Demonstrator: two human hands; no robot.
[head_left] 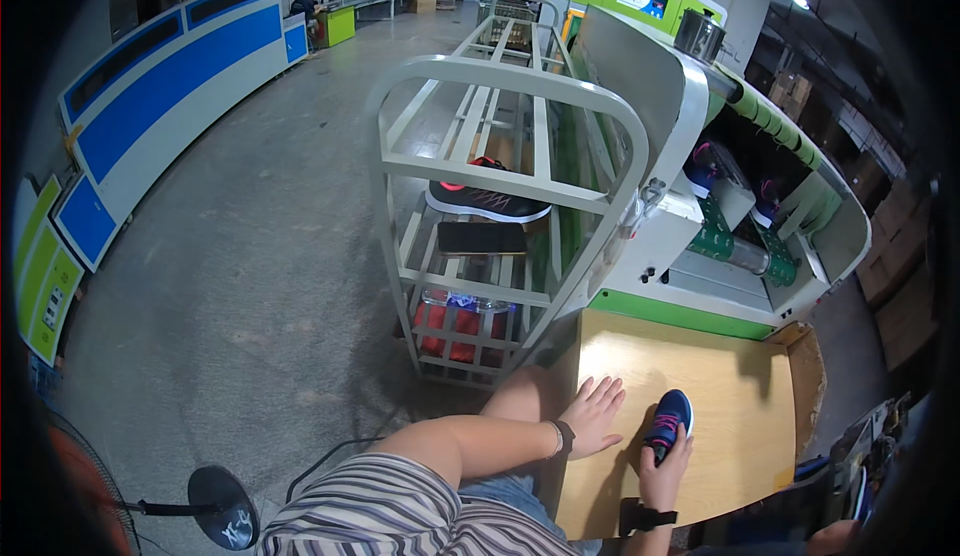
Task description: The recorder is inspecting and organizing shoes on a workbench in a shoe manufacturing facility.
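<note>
By the fingers of the right hand [664, 468], a navy-blue, pink-laced shoe [670, 418] is clasped at the heel on the pale wooden bench [742, 411], beside the left hand [592, 420], its fingers apart, with a grey metal rack [560, 189] beyond.

Shoe [672, 417], one, sports type. Upper dark navy blue; laces bright pink, threaded across the front; pale sole edge showing along the right side and round the toe. Position: lower right of the frame, over the light wood-toned tabletop [737, 426]; contact of sole with surface unclear. Pose: top facing up, toe toward the frame's upper edge, heel end in the right hand [664, 474].
</note>
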